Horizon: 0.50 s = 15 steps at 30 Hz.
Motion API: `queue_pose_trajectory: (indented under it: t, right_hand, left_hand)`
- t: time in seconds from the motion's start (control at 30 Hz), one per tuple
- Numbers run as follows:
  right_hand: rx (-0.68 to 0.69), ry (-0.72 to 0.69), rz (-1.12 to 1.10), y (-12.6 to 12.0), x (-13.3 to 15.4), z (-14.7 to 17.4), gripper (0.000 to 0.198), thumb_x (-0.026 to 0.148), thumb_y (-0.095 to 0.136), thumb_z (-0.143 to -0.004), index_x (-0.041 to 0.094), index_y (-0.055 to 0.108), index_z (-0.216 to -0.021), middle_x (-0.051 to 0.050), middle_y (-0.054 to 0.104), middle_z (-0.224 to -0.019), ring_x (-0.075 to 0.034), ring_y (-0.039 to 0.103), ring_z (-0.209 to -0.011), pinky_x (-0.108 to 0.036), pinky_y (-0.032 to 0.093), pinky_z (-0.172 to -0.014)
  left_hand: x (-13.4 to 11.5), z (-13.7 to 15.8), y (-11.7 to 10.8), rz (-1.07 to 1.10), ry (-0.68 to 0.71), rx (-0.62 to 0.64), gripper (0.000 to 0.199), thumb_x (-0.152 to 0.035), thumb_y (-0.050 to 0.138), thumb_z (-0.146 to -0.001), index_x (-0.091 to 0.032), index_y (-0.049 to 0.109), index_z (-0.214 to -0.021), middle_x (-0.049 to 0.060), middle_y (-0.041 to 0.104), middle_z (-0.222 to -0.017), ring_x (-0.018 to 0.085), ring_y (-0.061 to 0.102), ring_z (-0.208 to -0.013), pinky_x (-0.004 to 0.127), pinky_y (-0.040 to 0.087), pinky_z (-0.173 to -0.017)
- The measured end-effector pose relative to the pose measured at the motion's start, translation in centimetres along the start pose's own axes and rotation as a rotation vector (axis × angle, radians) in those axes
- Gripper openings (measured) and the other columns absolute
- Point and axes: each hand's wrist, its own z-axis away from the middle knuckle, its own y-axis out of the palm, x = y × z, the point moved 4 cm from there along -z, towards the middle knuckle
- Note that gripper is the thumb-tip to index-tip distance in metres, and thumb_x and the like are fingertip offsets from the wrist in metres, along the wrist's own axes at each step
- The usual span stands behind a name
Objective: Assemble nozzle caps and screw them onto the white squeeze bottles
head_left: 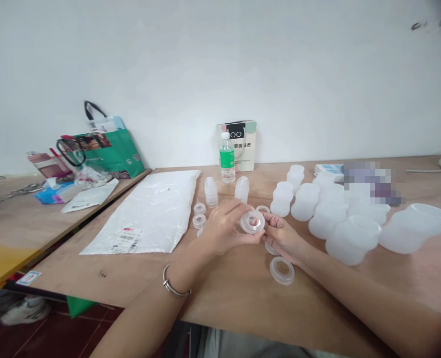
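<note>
while the left hand [226, 223] pinches a clear ringed cap [245, 224] between thumb and fingers, nearly closed, the right hand [282, 237] stands curled at the cap's right edge; whether it grips anything cannot be told. also listed: one loose clear ring [281, 280], flat on the surface [235, 303], just nearer than the right hand; small clear caps [199, 225], beside the left hand, to its left; two stacks of clear cups [211, 193], beyond the left hand; frosted waisted containers [351, 243], several, right of and beyond the right hand; white parcel bag [149, 209], left of the left hand; green-labelled bottle [227, 171], upright, beyond both hands.
</note>
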Motion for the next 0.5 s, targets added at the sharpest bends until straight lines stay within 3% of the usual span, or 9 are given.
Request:
queue_pose_trajectory:
  t: [0.07, 0.17, 0.2, 0.27, 0.37, 0.5]
  right_hand:
    - [-0.021, -0.018, 0.004, -0.6, 0.0, -0.1, 0.03, 0.04, 0.077, -0.058, 0.019, 0.056, -0.063, 0.002, 0.056, -0.059, -0.01, 0.05, -0.056, -0.024, 0.042, -0.058]
    - [-0.057, -0.05, 0.013, -1.2, -0.1, -0.4, 0.029, 0.041, 0.075, -0.061, 0.018, 0.056, -0.063, 0.001, 0.059, -0.061, -0.009, 0.052, -0.057, -0.022, 0.041, -0.057]
    - [-0.058, -0.059, 0.018, -1.2, -0.2, -0.5, 0.029, 0.041, 0.075, -0.062, 0.018, 0.057, -0.064, 0.001, 0.059, -0.062, -0.009, 0.053, -0.057, -0.022, 0.042, -0.057]
    - [-0.039, -0.068, 0.033, -0.8, -0.4, -0.6, 0.029, 0.042, 0.074, -0.063, 0.017, 0.059, -0.065, 0.001, 0.061, -0.062, -0.009, 0.054, -0.058, -0.023, 0.042, -0.058]
    - [-0.015, -0.076, 0.049, -0.2, -0.6, -0.6, 0.027, 0.041, 0.073, -0.065, 0.017, 0.061, -0.068, 0.001, 0.062, -0.063, -0.009, 0.055, -0.057, -0.024, 0.043, -0.059]
    - [-0.012, -0.093, 0.055, -0.1, -0.1, -0.3, 0.021, 0.037, 0.072, -0.068, 0.018, 0.065, -0.075, 0.0, 0.066, -0.069, -0.01, 0.058, -0.065, -0.024, 0.045, -0.065]
  left_hand:
    - [0.9, -0.3, -1.9, -0.026, -0.046, -0.125, 0.022, -0.03, 0.065, -0.068, -0.017, 0.056, -0.083, 0.001, 0.059, -0.073, 0.011, 0.054, -0.064, 0.022, 0.045, -0.059]
    - [2.3, -0.4, -5.7, -0.086, -0.182, -0.415, 0.021, -0.026, 0.067, -0.066, -0.016, 0.054, -0.079, 0.0, 0.055, -0.071, 0.01, 0.05, -0.063, 0.022, 0.043, -0.058]
    - [2.4, -0.5, -6.3, -0.087, -0.192, -0.41, 0.022, -0.026, 0.068, -0.065, -0.016, 0.055, -0.079, 0.0, 0.055, -0.071, 0.011, 0.05, -0.063, 0.023, 0.043, -0.059]
    - [2.2, -0.8, -6.4, -0.055, -0.145, -0.313, 0.026, -0.027, 0.069, -0.063, -0.015, 0.057, -0.082, 0.0, 0.055, -0.07, 0.011, 0.05, -0.064, 0.024, 0.043, -0.06]
    - [1.3, -1.0, -4.7, 0.047, -0.067, -0.112, 0.034, -0.03, 0.068, -0.067, -0.015, 0.058, -0.095, 0.002, 0.058, -0.077, 0.012, 0.052, -0.069, 0.025, 0.045, -0.064]
    - [1.1, -0.7, -2.0, 0.163, -0.104, 0.093, 0.041, -0.031, 0.063, -0.075, -0.017, 0.051, -0.111, 0.005, 0.06, -0.092, 0.015, 0.056, -0.083, 0.028, 0.047, -0.074]
